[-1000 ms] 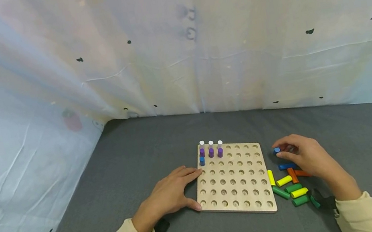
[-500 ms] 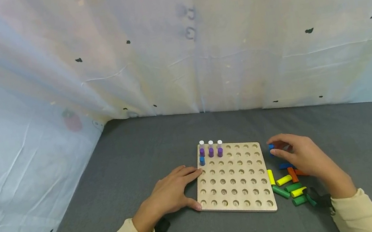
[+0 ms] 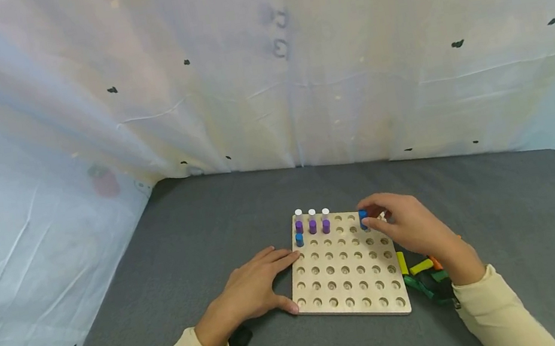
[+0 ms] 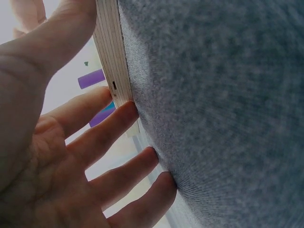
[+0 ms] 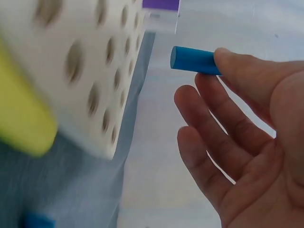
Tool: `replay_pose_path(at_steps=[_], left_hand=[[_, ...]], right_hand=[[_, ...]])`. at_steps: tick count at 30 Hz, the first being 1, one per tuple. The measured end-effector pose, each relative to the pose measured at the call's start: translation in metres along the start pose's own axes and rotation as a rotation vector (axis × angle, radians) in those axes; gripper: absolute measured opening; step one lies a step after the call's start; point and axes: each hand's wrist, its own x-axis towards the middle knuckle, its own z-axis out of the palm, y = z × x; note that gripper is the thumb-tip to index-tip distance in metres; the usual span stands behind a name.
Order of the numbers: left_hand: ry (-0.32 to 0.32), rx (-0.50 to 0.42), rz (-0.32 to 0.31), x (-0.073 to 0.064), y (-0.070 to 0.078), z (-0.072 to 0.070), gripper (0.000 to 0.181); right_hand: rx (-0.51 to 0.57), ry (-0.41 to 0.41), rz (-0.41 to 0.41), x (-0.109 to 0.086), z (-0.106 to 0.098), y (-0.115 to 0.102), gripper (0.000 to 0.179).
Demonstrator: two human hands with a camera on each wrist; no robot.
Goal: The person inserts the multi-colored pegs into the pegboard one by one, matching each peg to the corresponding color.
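A square wooden pegboard (image 3: 340, 284) with rows of round holes lies on the grey cloth. My left hand (image 3: 252, 286) rests along its left side, thumb at the near corner and fingers spread; in the left wrist view the fingertips (image 4: 127, 110) touch the board's edge. Between thumb and fingertips my right hand (image 3: 410, 221) pinches a blue peg (image 5: 194, 59), held over the far right part of the board. White pegs (image 3: 312, 213) stand in the far row at left, purple pegs (image 3: 313, 227) in the row before them, and one blue peg (image 3: 300, 240) in the third row.
Loose pegs lie right of the board, partly hidden by my right arm: yellow pegs (image 3: 421, 266), green pegs (image 3: 418, 286) and an orange one (image 3: 436, 262). A pale curtain (image 3: 267, 108) hangs behind the table's far edge.
My right hand has carried the blue peg left from beside the board to over its far right part. The left hand has stayed at the board's left side.
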Motion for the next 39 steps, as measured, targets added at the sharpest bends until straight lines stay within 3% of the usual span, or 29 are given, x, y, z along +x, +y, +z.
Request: replay_pose_path(at_steps=[15,25,32,39], left_hand=[[0.006,-0.023,-0.034,0.003,-0.002,-0.001,0.096],[-0.008,-0.035,-0.046,-0.001,-0.003,0.002,0.096],[0.004,-0.043,-0.040,-0.002,-0.002,0.002,0.097],[-0.002,-0.031,-0.042,-0.001,-0.005,0.003,0.098]], right_hand=[[0.030,-0.135,-0.104,0.031,0.030,-0.036,0.024],[0.020,-0.146,-0.156,0.036,0.050,-0.046,0.024],[-0.017,-0.114,-0.167,0.039,0.055,-0.051,0.020],[-0.053,-0.135,-0.173,0.043,0.060,-0.052,0.019]])
